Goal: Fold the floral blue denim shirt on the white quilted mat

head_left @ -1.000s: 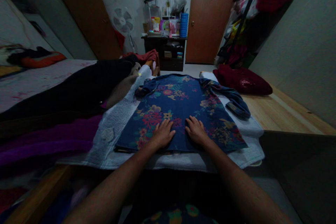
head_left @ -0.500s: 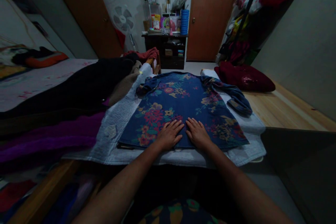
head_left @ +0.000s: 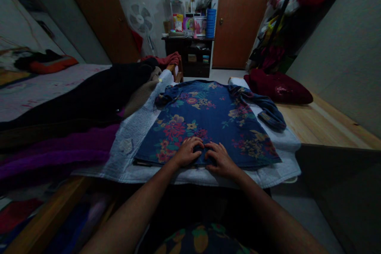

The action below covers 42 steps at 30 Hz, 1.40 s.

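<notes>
A dark blue blouse [head_left: 217, 117] with a floral print lies spread face-up, its hem toward me. One sleeve is bunched at the left, while the other bends out to the right. Near the hem, my left hand [head_left: 188, 152] rests on the fabric with fingers bent and thumb apart. Close beside it, my right hand [head_left: 220, 159] touches the blouse with its fingers curved and spread. Neither hand has fabric visibly gripped. Under the blouse is a pale quilted cloth [head_left: 122, 164].
Dark and purple clothes [head_left: 89, 141] are heaped at the left beside a bed. A maroon folded bundle [head_left: 276, 87] sits on a wooden board [head_left: 324, 123] at the right. Farther back stand a fan [head_left: 141, 18] and a dark cabinet [head_left: 190, 61].
Both hands have drawn back slightly toward the hem and closer together. Their fingers, flat before, are now bent. The blouse lies almost the same.
</notes>
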{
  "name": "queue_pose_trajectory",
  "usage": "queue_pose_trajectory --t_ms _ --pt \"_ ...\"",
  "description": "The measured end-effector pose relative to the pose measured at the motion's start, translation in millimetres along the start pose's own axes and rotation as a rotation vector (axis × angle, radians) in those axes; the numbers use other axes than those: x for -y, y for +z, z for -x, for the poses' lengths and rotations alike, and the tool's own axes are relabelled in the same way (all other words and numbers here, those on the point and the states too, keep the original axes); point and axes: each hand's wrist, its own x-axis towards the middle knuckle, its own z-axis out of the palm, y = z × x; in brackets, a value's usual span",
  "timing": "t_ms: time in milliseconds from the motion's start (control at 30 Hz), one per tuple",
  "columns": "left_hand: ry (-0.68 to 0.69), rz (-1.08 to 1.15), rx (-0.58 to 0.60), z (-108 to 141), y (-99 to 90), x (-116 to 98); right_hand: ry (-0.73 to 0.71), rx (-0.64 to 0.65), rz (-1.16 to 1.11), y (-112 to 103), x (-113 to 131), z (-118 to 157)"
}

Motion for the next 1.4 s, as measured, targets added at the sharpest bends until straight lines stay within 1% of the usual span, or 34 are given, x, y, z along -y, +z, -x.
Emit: queue_pose_trajectory --t_ms 67,167,200,267,367,433,600,700,800,967,1100,1267,1400 --pt "0.0 0.033 0.064 4.9 -3.9 -3.2 0.016 -0.011 -0.038 1.2 -2.8 -0.8" --pt "0.046 0.056 0.142 14.9 -4.9 -8.8 0.036 -0.017 -0.116 0.7 -5.7 -1.5" --pt "0.065 0.047 0.141 18.5 -3.6 -11.1 0.039 -0.016 -0.136 -0.1 -6.1 -1.5" --pt "0.094 -0.002 0.103 25.0 0.9 -16.5 0.038 -0.015 -0.164 -2.1 -6.0 -1.4" --pt "0.107 -0.116 0.024 32.5 7.6 -23.8 0.038 -0.016 -0.194 -4.9 -5.8 -1.0" --pt "0.11 -0.172 0.005 35.8 8.5 -25.5 0.039 -0.011 -0.214 -6.1 -6.5 -1.0" --pt "0.093 -0.306 0.026 40.5 -3.5 -16.2 0.046 -0.015 -0.214 -5.4 -8.7 -0.9" --pt "0.092 -0.367 0.063 40.7 -11.2 -9.5 0.034 -0.022 -0.149 -2.7 -6.7 -0.1" --pt "0.087 -0.381 0.101 38.6 -14.4 -7.6 0.011 -0.041 -0.053 1.0 -2.6 0.9" --pt "0.085 -0.434 0.147 36.2 -14.6 -9.4 0.014 -0.076 0.04 6.1 3.0 1.5" --pt "0.059 -0.519 0.14 39.0 -18.0 -10.7 0.004 -0.102 0.055 7.5 4.9 2.7" --pt "0.009 -0.574 0.142 43.0 -26.0 -16.0 -0.026 -0.16 0.021 9.5 3.1 3.1" --pt "0.006 -0.6 0.146 43.6 -24.5 -22.3 -0.023 -0.197 -0.018 11.4 -0.3 1.0"
